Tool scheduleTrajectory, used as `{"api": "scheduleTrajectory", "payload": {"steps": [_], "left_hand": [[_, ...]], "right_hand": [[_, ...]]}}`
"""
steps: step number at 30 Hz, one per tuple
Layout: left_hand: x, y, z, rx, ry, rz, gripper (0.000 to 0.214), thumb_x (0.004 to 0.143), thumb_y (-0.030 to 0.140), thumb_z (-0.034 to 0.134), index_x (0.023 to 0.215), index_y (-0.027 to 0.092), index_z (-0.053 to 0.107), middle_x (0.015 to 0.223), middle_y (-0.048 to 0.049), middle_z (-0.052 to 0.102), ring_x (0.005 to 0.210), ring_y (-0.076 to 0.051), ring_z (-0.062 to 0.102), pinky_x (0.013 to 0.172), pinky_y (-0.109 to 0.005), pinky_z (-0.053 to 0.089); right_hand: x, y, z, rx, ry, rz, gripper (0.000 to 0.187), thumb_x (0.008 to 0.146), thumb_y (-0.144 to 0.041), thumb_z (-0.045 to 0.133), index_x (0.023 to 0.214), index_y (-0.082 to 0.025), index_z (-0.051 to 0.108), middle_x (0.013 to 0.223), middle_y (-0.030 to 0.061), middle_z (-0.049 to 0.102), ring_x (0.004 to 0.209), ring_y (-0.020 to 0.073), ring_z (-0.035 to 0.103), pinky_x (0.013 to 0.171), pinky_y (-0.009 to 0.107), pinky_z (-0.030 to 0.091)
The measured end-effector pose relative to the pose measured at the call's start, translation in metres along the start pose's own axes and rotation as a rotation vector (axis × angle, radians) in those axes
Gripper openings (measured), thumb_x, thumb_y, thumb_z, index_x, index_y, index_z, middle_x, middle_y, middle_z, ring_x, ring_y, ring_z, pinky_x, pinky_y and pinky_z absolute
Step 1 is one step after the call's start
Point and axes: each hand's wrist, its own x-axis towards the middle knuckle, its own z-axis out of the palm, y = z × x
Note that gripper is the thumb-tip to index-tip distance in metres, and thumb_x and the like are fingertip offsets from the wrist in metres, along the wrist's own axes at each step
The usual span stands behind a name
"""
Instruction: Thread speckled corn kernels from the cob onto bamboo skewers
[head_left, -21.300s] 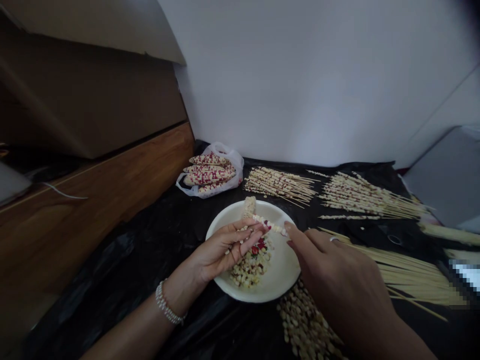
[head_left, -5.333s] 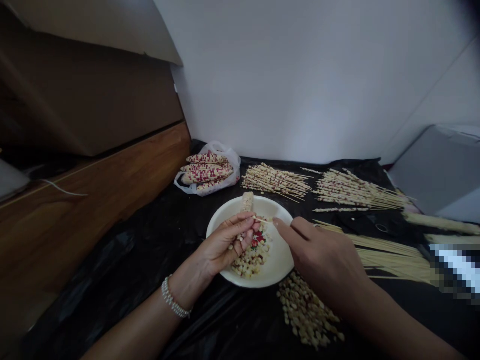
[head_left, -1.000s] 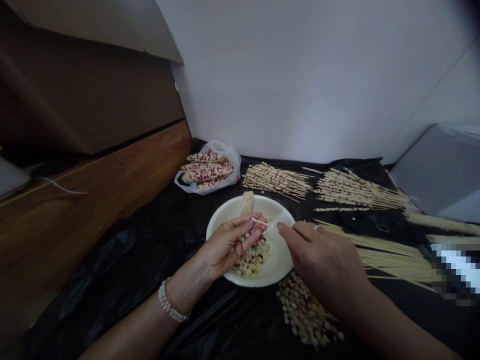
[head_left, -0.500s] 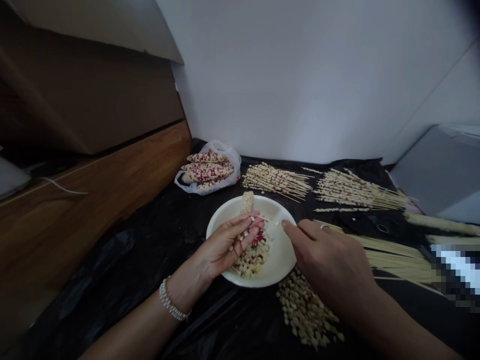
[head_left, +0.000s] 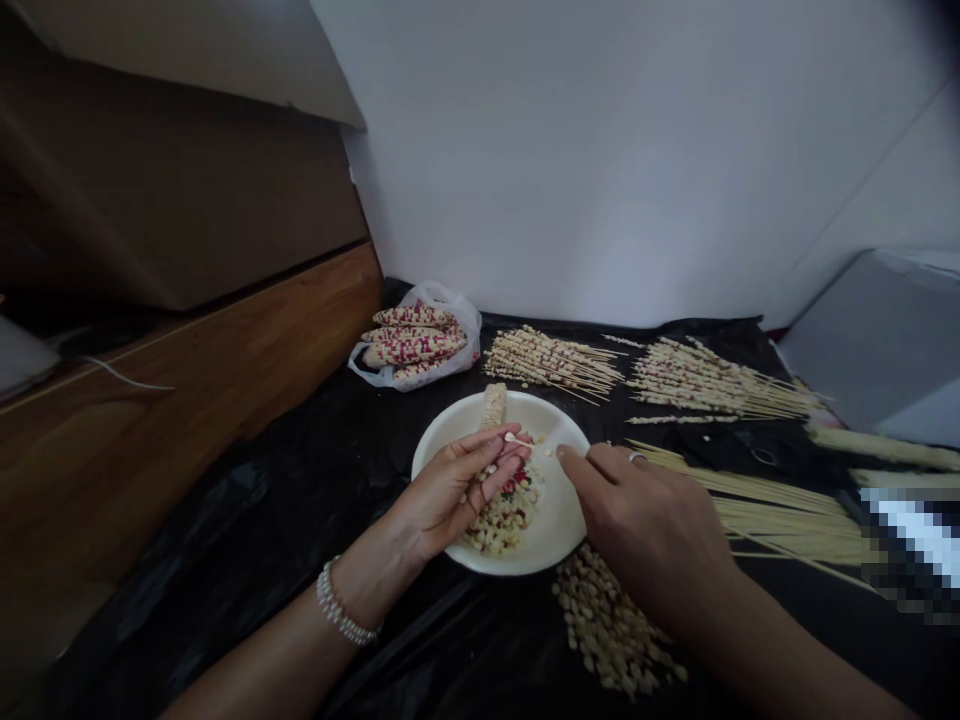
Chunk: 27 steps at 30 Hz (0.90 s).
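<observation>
A black plastic sheet (head_left: 247, 540) covers the surface below a white wall. At the far left lies a bag of speckled corn cobs (head_left: 415, 345). The left hand (head_left: 450, 490) hovers over the white bowl (head_left: 559, 520) of kernels, fingers pinched on what seems a kernel, though it is too small to be sure. A thin skewer (head_left: 525, 442) runs from those fingers to the right hand (head_left: 649, 520), closed around its other end. Loose kernels (head_left: 611, 630) lie just below the bowl; bare sticks (head_left: 780, 515) and loaded skewers (head_left: 712, 390) spread rightward.

Right hand (head_left: 651, 520) hides skewer's far end; pixelated patch (head_left: 911, 535) unreadable at right edge.
</observation>
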Motion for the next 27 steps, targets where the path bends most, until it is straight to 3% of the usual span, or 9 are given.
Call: {"api": "scheduleTrajectory", "payload": {"steps": [12, 21, 27], "left_hand": [[-0.0001, 0.0030, -0.0026, -0.038, 0.056, -0.038, 0.016, 0.081, 0.003, 0.062, 0.094, 0.008, 0.069, 0.081, -0.0054, 0.071, 0.071, -0.007, 0.067, 0.069, -0.012, 0.055], [0.0012, 0.0013, -0.0007, -0.040, 0.096, -0.004, 0.015, 0.085, 0.005, 0.056, 0.094, 0.007, 0.068, 0.083, -0.0071, 0.070, 0.073, -0.007, 0.067, 0.071, -0.012, 0.055], [0.0028, 0.0007, -0.0049, -0.062, 0.099, -0.015, 0.016, 0.083, 0.005, 0.059, 0.096, 0.007, 0.068, 0.082, -0.0064, 0.070, 0.071, -0.007, 0.066, 0.070, -0.012, 0.054]], "right_hand": [[0.0008, -0.0019, -0.0041, 0.017, 0.035, -0.007, 0.023, 0.077, -0.010, 0.055, 0.098, -0.016, 0.065, 0.068, 0.0008, 0.056, 0.056, 0.0167, 0.050, 0.052, 0.030, 0.026], [0.0002, -0.0014, -0.0006, -0.009, 0.030, 0.013, 0.020, 0.075, -0.009, 0.057, 0.091, -0.017, 0.065, 0.067, 0.0006, 0.055, 0.055, 0.0153, 0.046, 0.050, 0.030, 0.022], [0.0009, -0.0012, -0.0014, -0.002, 0.019, 0.003, 0.024, 0.076, -0.009, 0.056, 0.098, -0.016, 0.065, 0.069, 0.0007, 0.056, 0.056, 0.0151, 0.047, 0.052, 0.030, 0.025]]}}
